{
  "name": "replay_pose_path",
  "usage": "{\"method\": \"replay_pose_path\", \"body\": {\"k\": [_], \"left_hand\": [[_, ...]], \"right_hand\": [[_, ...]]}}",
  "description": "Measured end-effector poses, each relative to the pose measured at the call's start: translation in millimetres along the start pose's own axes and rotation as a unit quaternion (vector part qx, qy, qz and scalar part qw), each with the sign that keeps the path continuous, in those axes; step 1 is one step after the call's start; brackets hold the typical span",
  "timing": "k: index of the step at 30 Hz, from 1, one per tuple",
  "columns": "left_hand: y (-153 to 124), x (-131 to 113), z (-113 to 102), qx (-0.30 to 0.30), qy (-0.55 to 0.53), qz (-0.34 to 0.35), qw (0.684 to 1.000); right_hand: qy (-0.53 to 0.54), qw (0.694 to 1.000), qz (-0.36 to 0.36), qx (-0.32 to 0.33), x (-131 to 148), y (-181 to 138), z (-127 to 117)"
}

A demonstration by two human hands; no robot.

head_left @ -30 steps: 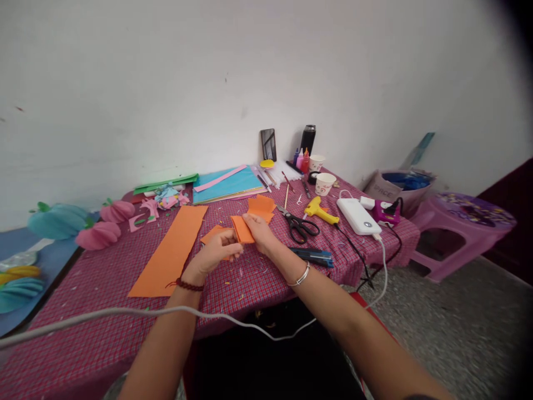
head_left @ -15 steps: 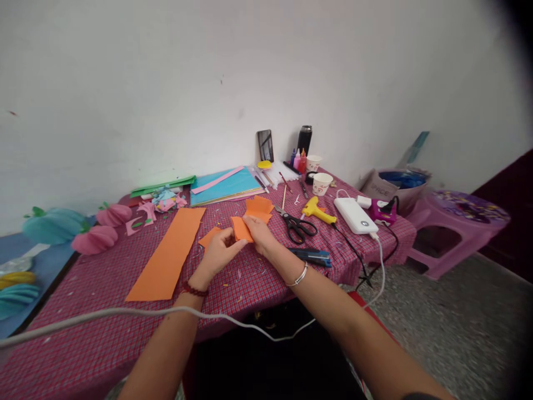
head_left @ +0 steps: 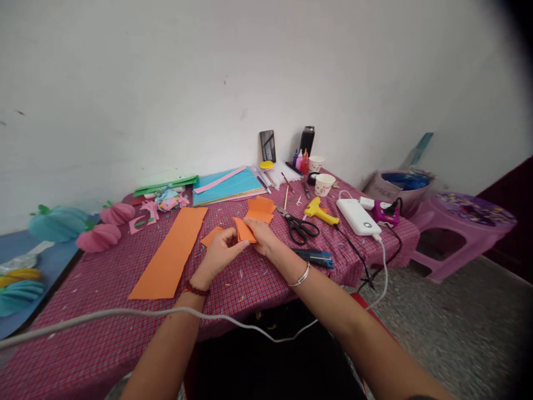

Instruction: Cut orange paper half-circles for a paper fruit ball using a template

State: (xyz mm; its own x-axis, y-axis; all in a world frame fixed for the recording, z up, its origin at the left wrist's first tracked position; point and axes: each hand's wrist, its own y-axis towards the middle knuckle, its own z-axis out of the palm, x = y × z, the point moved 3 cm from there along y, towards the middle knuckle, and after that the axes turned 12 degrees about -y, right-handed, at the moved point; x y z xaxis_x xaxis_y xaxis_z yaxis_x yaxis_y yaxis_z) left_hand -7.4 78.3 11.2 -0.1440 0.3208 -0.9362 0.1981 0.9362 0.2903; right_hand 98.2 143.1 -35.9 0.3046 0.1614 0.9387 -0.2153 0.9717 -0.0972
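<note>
A small stack of folded orange paper is raised between my two hands, just over the checked tablecloth. My right hand pinches its right side, fingers closed. At its left edge my left hand curls round with bent fingers, the thumb against the lower edge; part of this grip is hidden. Behind the right hand stands another folded orange piece. A further orange scrap lies partly under the left hand. To the left is a long orange paper strip.
Black-handled scissors, a blue stapler-like tool and a yellow glue gun lie right of my hands. Beyond them is a white power bank. A white cable crosses over my forearms. Paper pumpkins sit at left.
The folded orange paper has tilted slightly between my fingers, showing its layered edges more. Both hands stay nearly in place; the whole view has shifted a little.
</note>
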Motion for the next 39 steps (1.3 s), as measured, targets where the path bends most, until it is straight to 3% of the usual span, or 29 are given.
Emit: {"method": "replay_pose_path", "body": {"k": [15, 25, 32, 39], "left_hand": [[-1.9, 12.7, -7.5, -0.005, -0.075, -0.045, 0.996], [-1.4, 16.2, -9.0, -0.003, -0.090, -0.044, 0.995], [-2.5, 24.8, -6.0, 0.023, -0.184, -0.110, 0.976], [-3.4, 27.7, -5.7, 0.028, -0.192, -0.129, 0.973]], "right_hand": [[-0.021, 0.998, 0.015, 0.053, 3.7, -6.3, 3.1], [-0.025, 0.999, -0.005, 0.041, 3.3, -4.6, 2.1], [-0.040, 0.998, -0.023, 0.049, 3.5, -6.9, 1.1], [-0.040, 0.997, -0.026, 0.058, 2.0, -7.7, 1.7]]}}
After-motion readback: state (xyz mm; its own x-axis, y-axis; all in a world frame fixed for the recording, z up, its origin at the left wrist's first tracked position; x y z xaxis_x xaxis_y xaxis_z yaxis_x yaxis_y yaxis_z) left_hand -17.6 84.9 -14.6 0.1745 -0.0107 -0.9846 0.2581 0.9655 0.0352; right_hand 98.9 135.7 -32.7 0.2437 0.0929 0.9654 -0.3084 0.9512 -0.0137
